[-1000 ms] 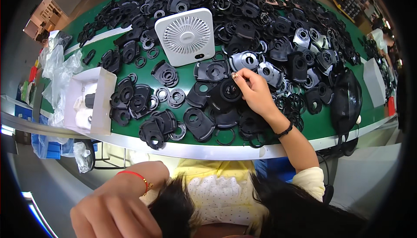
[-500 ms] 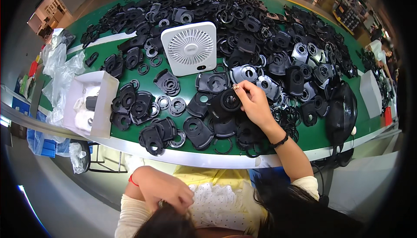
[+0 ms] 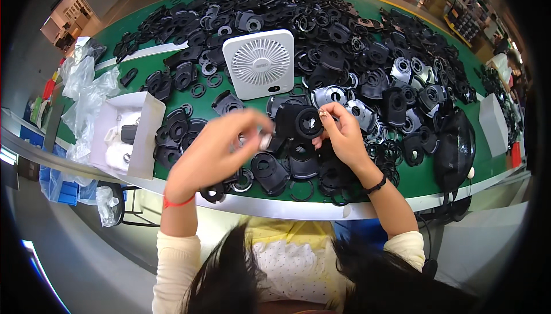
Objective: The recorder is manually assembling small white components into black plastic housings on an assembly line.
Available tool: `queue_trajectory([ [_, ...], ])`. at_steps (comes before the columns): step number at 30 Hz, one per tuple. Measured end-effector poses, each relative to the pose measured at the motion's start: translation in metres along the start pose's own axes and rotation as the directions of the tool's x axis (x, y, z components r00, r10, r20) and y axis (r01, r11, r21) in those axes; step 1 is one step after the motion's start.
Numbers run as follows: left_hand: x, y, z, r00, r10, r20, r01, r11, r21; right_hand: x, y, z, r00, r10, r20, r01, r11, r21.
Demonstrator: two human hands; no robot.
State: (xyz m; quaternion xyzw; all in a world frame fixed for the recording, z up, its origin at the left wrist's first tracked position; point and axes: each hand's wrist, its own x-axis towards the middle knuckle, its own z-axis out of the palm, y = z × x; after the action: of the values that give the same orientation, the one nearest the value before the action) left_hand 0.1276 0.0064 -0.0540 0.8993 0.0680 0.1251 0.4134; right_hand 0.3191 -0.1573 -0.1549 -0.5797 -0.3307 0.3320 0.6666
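Note:
My right hand (image 3: 345, 141) grips a black plastic plate with a round ring opening (image 3: 309, 122) by its right edge, held just above the table. The thumb and fingers pinch that edge. Slightly blurred, my left hand (image 3: 221, 145) reaches over the table from the left, its fingers and thumb apart, close to the plate's left side. I make out nothing held between them. Beneath the hands lie more black plates, such as one with a round hole (image 3: 270, 173), and loose black rings (image 3: 243, 180).
A white square fan (image 3: 261, 64) stands beyond my hands. Black parts (image 3: 321, 21) are heaped across the green table. An open white box (image 3: 154, 136) with small items sits at left, beside clear plastic bags (image 3: 92, 93). A black bag (image 3: 453, 147) lies at right.
My left hand has come up from near my chest to over the table, near the plate. My right hand has kept hold of the plate and tipped it upward.

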Motion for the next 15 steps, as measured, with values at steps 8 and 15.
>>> queue_trajectory([
  [8,0.058,-0.053,0.069,0.977,-0.199,-0.08,0.147,0.892,-0.427,-0.001,-0.004,0.013,0.997,-0.07,-0.027,0.074,0.979,0.19],
  [15,0.053,-0.065,0.061,0.986,-0.086,0.146,0.158,0.774,-0.613,-0.004,-0.008,0.003,0.995,0.034,0.095,-0.018,0.986,-0.164],
])
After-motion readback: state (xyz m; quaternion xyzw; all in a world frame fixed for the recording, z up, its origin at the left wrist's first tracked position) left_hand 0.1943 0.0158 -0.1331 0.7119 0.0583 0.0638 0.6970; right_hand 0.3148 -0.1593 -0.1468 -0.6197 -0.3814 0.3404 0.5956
